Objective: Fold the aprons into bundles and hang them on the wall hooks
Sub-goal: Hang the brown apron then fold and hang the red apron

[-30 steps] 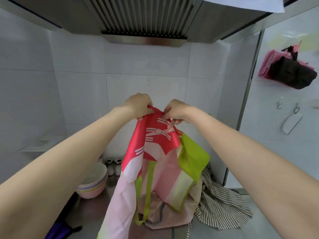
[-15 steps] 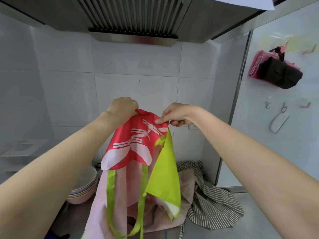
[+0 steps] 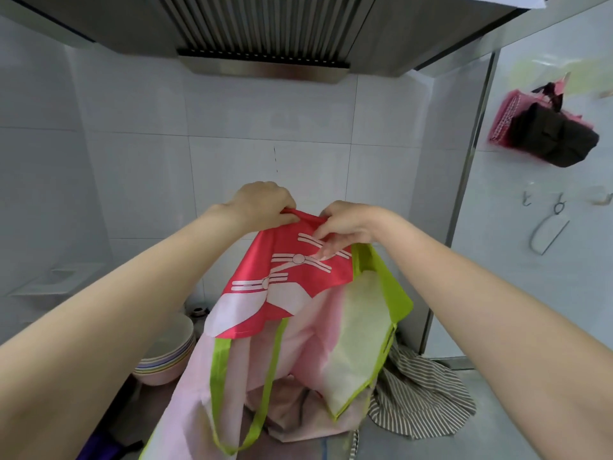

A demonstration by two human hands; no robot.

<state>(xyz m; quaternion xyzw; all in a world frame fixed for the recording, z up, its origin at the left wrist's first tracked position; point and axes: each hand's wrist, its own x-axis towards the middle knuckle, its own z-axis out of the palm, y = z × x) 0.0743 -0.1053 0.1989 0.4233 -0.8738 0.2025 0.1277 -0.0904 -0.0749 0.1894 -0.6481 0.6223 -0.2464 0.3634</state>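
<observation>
I hold a red, pink and lime-green apron point(image 3: 285, 287) up in the air over the counter. My left hand point(image 3: 265, 204) grips its top edge on the left, and my right hand point(image 3: 348, 224) pinches the top edge just beside it. Green straps dangle below. A striped apron point(image 3: 421, 393) and a beige-pink one point(image 3: 292, 413) lie crumpled on the steel counter underneath. On the right wall, a folded dark and pink bundle point(image 3: 550, 134) hangs from a hook, with bare hooks point(image 3: 560, 204) below it.
A range hood point(image 3: 262, 34) hangs overhead, close above my hands. A stack of pastel bowls point(image 3: 169, 353) sits on the counter at left. A white scraper-like tool point(image 3: 547, 234) hangs from one of the lower hooks. A small wall shelf point(image 3: 56, 280) is at far left.
My hands have come closer together along the apron's top edge, and the green side panel has swung open to the right, showing its pale inside.
</observation>
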